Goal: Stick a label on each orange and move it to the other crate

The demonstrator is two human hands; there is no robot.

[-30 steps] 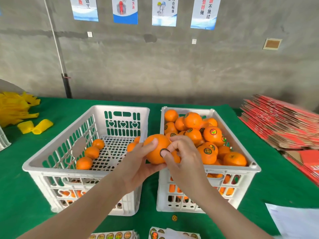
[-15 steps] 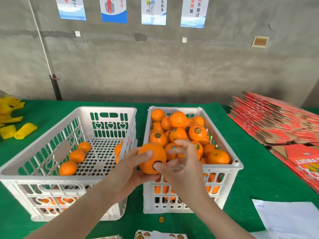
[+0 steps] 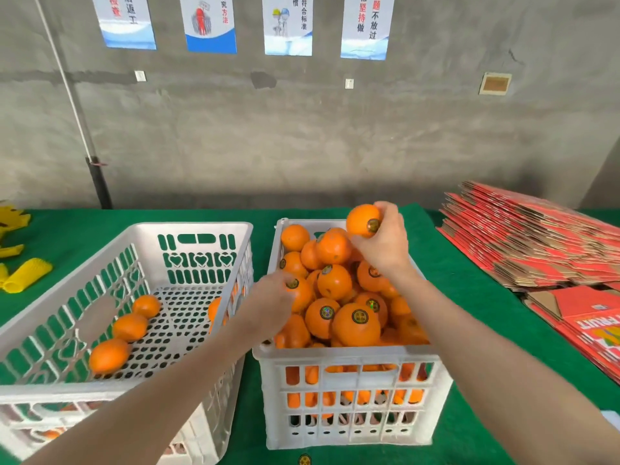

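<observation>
Placement is the step in hand: my right hand [image 3: 382, 243] curls round a labelled orange [image 3: 360, 219], held above the far end of the full right crate [image 3: 345, 355]; next, I judge, it wants setting gently on the heap so nothing rolls off. Its label [image 3: 373, 225] faces me, slightly rightward; the fruit is near round, with no long axis I can make out. My left hand [image 3: 271, 300] touches a heaped orange [image 3: 302, 293] at the crate's left side; whether it grips, I cannot tell.

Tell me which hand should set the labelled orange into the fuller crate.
Right: the right hand grips the labelled orange above the fuller crate; the left hand is lower, near its left wall.
</observation>
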